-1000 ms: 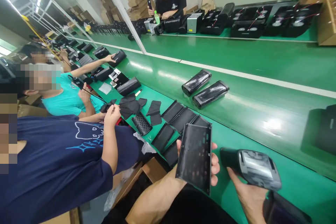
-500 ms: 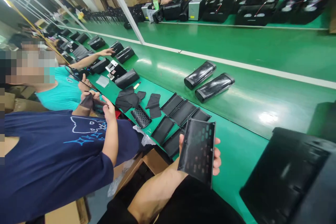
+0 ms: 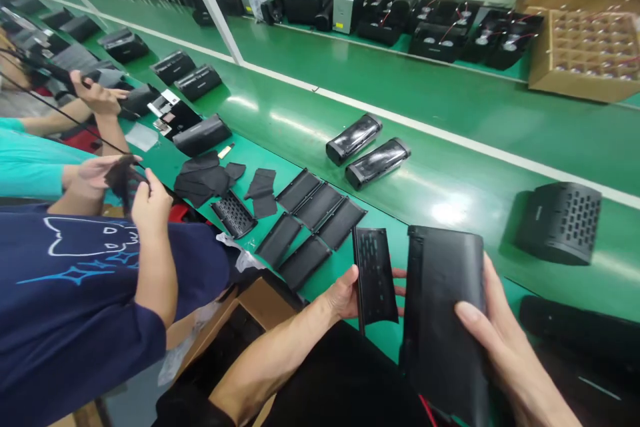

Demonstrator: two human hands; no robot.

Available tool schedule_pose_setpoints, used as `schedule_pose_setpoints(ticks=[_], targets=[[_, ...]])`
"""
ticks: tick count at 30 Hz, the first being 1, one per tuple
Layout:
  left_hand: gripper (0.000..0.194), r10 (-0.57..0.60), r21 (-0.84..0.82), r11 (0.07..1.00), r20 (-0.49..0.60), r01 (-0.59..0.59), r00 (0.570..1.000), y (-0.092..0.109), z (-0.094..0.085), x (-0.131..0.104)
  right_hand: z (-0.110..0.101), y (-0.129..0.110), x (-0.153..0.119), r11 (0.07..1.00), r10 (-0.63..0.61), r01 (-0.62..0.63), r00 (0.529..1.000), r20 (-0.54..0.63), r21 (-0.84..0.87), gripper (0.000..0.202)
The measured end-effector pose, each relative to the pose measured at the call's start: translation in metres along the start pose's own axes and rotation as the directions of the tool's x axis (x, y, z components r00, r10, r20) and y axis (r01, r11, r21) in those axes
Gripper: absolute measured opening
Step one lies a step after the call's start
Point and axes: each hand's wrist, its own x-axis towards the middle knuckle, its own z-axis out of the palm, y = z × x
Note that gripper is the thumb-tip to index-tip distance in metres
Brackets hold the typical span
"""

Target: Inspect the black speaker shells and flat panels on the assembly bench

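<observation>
My left hand (image 3: pixel 346 292) holds a slotted black panel (image 3: pixel 376 277), its thumb at the near edge and its fingers behind. Just to the right, my right hand (image 3: pixel 493 323) grips a larger black housing (image 3: pixel 443 313), with the thumb across its smooth face. The panel and housing stand upright side by side, close together. On the green table beyond my left hand lie several flat black panels (image 3: pixel 316 205). A perforated black panel (image 3: pixel 234 213) rests farther left, beside dark cloth-like pieces (image 3: pixel 203 177).
Two glossy black units (image 3: pixel 379 161) lie on the green conveyor (image 3: pixel 280 90). A slotted black unit (image 3: pixel 563 221) stands at the right, above another dark housing (image 3: pixel 585 340). A person in navy (image 3: pixel 90 293) works at the left. An open carton (image 3: pixel 263 310) is below the table edge.
My right hand has come into view with the larger housing. The panel in my left hand has turned and sits slightly lower. The view has shifted to the right.
</observation>
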Motion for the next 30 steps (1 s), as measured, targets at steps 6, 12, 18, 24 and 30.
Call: schedule_pose_setpoints(ticks=[6, 12, 18, 24, 30], targets=[[0.09, -0.024, -0.045, 0.999, -0.001, 0.024, 1.0, -0.011, 0.0, 0.005, -0.014, 0.014, 0.016, 0.992, 0.105, -0.101, 0.993, 0.053, -0.077, 0.102], [0.088, -0.036, -0.032, 0.999, -0.047, 0.035, 0.998, -0.013, 0.002, 0.004, -0.012, 0.004, 0.021, 0.982, 0.071, -0.063, 0.997, 0.041, -0.179, 0.106], [0.091, 0.082, 0.042, 0.996, -0.063, -0.08, 0.995, -0.014, 0.019, 0.012, -0.005, -0.013, 0.029, 0.97, 0.061, -0.037, 0.994, 0.094, -0.24, 0.111], [0.103, 0.136, 0.074, 0.989, -0.069, -0.131, 0.988, -0.015, 0.024, 0.02, 0.003, -0.022, 0.036, 0.957, 0.11, -0.07, 0.985, 0.132, -0.281, 0.115], [0.101, 0.14, 0.082, 0.988, -0.125, -0.131, 0.982, -0.017, 0.021, 0.024, 0.005, -0.027, 0.04, 0.947, 0.157, -0.109, 0.978, 0.139, -0.301, 0.119]])
